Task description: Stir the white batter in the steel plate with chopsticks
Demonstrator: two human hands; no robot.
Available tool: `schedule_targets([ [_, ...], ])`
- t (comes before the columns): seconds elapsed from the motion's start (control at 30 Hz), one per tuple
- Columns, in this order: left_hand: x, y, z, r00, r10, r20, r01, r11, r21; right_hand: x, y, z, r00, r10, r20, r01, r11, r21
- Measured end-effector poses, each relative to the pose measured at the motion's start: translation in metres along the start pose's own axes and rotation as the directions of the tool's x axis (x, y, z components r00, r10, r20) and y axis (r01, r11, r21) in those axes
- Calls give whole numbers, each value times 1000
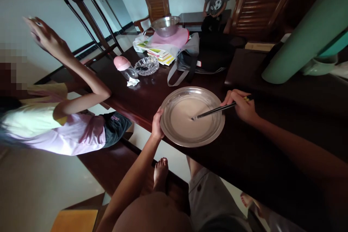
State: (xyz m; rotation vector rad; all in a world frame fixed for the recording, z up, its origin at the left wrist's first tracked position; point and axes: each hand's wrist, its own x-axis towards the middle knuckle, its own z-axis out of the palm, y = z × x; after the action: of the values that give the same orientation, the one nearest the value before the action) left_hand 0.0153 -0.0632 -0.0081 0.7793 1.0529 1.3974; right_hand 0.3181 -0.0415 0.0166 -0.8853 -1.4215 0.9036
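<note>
A wide metal bowl (166, 135) stands at the near edge of the dark wooden table, with a pale, smooth batter-like liquid (182, 123) inside. My left hand (157, 124) grips the bowl's left rim, its thumb on the outer side. In my right hand (240, 105) is a pair of dark chopsticks (214, 110) with gold bands near the top end. The chopsticks slant down to the left over the bowl's right rim, and their tips dip into the middle of the liquid.
Behind the bowl lie a grey-strapped black bag (212, 52), a glass ashtray (146, 66), a pink-capped bottle (125, 67) and papers under another metal bowl (165, 25). A green cylinder (301, 40) stands right. A person with a raised arm (84, 76) sits left; another person (217, 0) is farther back.
</note>
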Motion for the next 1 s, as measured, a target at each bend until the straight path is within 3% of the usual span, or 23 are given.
schedule_targets([
  [0.13, 1, -1, -1, 1000, 10, -9, -10, 1000, 2, -1, -1, 3, 996, 28, 88, -24, 999, -46],
  [0.3, 1, 0, 0, 1000, 8, 6, -8, 1000, -4, 2, 0, -1, 999, -10, -37, 11, 1000, 20],
  [0.47, 1, 0, 0, 1000, 8, -11, -8, 1000, 1, 0, 0, 1, 996, 20, 84, -15, 998, -60],
  [0.53, 0, 0, -1, 1000, 8, -16, -8, 1000, 9, 1, 0, 1, 998, 9, 55, -4, 996, -91],
  [0.67, 0, 0, 0, 1000, 3, -18, -3, 1000, 24, 2, 1, -2, 999, 6, -45, -6, 1000, 7],
  [0.83, 1, 0, -1, 1000, 1, -26, -1, 1000, 11, -1, 0, 2, 994, 6, 112, 2, 998, -68],
  [1.0, 1, 0, 0, 1000, 4, -23, -4, 1000, 18, 2, 1, -1, 1000, -12, -29, 12, 1000, -15],
])
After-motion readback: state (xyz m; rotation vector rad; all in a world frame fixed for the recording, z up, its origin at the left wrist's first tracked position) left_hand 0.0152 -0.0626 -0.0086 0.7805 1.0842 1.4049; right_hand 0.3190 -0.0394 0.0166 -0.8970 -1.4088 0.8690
